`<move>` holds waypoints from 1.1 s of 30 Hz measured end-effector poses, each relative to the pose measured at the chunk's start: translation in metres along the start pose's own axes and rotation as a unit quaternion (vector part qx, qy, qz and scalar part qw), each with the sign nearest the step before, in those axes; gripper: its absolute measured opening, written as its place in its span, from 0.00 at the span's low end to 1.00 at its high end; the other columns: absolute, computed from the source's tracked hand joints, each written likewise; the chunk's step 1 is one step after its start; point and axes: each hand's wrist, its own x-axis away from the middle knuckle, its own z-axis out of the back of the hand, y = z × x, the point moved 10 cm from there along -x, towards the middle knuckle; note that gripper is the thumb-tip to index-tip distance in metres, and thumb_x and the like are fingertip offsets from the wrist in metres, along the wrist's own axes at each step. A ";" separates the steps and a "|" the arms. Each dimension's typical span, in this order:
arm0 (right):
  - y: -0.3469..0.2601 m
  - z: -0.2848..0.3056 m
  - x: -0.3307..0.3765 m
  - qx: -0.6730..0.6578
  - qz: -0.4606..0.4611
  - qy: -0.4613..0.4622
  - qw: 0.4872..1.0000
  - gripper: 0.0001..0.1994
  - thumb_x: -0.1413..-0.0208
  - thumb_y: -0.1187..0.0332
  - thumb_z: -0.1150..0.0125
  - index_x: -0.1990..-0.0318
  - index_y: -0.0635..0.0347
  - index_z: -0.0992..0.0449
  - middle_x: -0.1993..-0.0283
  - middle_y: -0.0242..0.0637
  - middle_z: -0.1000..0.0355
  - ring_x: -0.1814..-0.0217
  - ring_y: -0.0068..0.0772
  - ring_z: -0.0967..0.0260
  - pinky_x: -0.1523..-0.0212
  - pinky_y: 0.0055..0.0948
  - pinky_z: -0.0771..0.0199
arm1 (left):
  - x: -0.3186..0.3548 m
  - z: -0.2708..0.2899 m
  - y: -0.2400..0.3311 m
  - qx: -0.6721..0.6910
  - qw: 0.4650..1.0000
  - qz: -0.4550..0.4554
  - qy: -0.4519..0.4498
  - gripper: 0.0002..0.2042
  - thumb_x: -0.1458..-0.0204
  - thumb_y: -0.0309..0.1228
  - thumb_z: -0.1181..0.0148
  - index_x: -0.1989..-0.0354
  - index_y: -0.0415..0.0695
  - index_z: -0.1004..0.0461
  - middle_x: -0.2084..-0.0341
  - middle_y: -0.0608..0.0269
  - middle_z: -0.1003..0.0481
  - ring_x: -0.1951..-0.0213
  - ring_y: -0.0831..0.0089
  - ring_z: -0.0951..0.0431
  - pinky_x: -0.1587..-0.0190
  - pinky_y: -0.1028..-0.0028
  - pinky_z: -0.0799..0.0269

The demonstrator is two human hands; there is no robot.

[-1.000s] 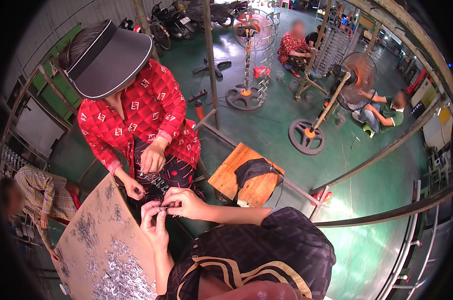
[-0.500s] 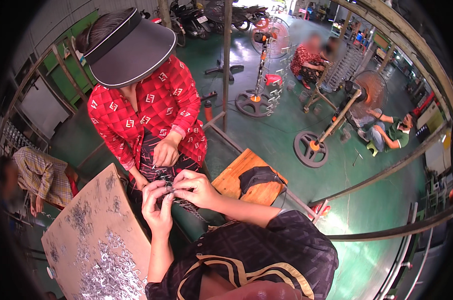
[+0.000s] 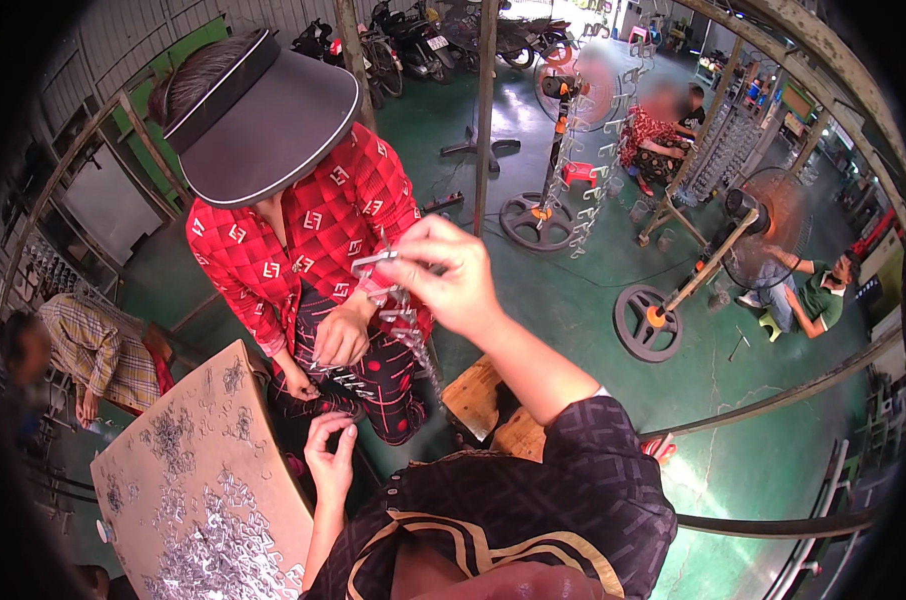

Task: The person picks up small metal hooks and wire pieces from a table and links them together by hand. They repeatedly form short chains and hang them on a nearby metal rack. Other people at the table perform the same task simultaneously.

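Note:
My right hand [image 3: 445, 277] is raised in front of me, thumb and fingers pinched on the top of a string of small metal hooks [image 3: 403, 330]. The linked pieces dangle below it toward the wooden stool. Lower and to the left, my left hand [image 3: 330, 458] is held up beside the table corner, fingers curled with a gap to the thumb and nothing visible between them. Across from me, a person in a red patterned shirt [image 3: 293, 255] and dark visor has one hand [image 3: 343, 335] at a few small metal pieces.
A brown tabletop [image 3: 213, 420] at left bears a heap of loose metal pieces [image 3: 218, 545] and scattered darker wire bits. A wooden stool [image 3: 473, 398] stands right of the co-worker. Metal frame bars, stand fans and other seated people are beyond, with hanging hooks near the closer fan.
My hands have separated: the right has risen, lifting the string of hooks, while the left has dropped lower. The view has shifted slightly, and the co-worker's hand remains low.

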 end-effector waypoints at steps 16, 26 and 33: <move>0.041 0.130 -0.151 0.004 -0.044 0.099 0.994 0.10 0.51 0.67 0.30 0.66 0.65 0.19 0.71 0.28 0.27 0.71 0.15 0.36 0.71 0.18 0.38 | 0.020 -0.030 -0.095 0.027 0.990 0.134 -0.040 0.05 0.53 0.22 0.36 0.68 0.35 0.24 0.67 0.58 0.26 0.65 0.73 0.25 0.61 0.76 0.29; 0.067 0.221 -0.229 0.046 -0.076 0.220 0.971 0.14 0.51 0.66 0.31 0.63 0.69 0.20 0.72 0.32 0.27 0.71 0.19 0.36 0.70 0.20 0.39 | -0.003 -0.028 -0.105 0.010 0.986 0.162 -0.021 0.05 0.53 0.21 0.36 0.68 0.35 0.23 0.69 0.59 0.27 0.67 0.74 0.26 0.63 0.76 0.31; 0.074 0.277 -0.286 0.105 -0.039 0.265 0.958 0.17 0.52 0.62 0.29 0.60 0.67 0.20 0.80 0.21 0.37 0.82 0.11 0.47 0.82 0.17 0.50 | -0.016 -0.038 -0.106 -0.015 0.989 0.145 -0.019 0.05 0.54 0.22 0.35 0.69 0.35 0.23 0.72 0.60 0.27 0.70 0.74 0.27 0.66 0.76 0.31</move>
